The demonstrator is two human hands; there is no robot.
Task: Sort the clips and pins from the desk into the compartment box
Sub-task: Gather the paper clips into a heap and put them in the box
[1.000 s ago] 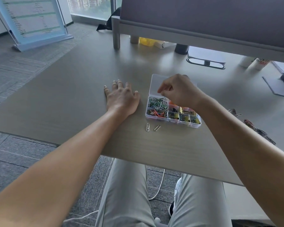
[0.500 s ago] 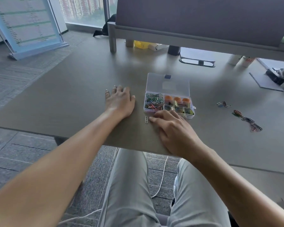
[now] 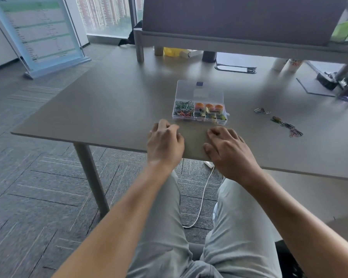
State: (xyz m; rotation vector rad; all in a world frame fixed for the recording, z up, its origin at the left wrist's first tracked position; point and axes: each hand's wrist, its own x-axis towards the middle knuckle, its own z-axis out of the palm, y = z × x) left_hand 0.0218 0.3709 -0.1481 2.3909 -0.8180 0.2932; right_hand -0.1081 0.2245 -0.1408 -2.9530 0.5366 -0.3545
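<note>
While both hands [image 3: 165, 144] [image 3: 228, 152] rest near the compartment box [image 3: 199, 113] (lid open), fingers curl loosely, seemingly empty.

**What your desk holds**

Your grey desk [image 3: 113, 101] carries the open compartment box [image 3: 199, 111] near its front edge. To its right lie loose silver clips [image 3: 261, 111] and a coloured clip chain [image 3: 287, 126]. Both your hands rest at the front edge.

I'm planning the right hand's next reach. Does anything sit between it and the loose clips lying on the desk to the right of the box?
Nothing visible. Bare grey desk top lies between the right hand and the loose coloured clips; the clear plastic compartment box stands off that line, lid open.
</note>
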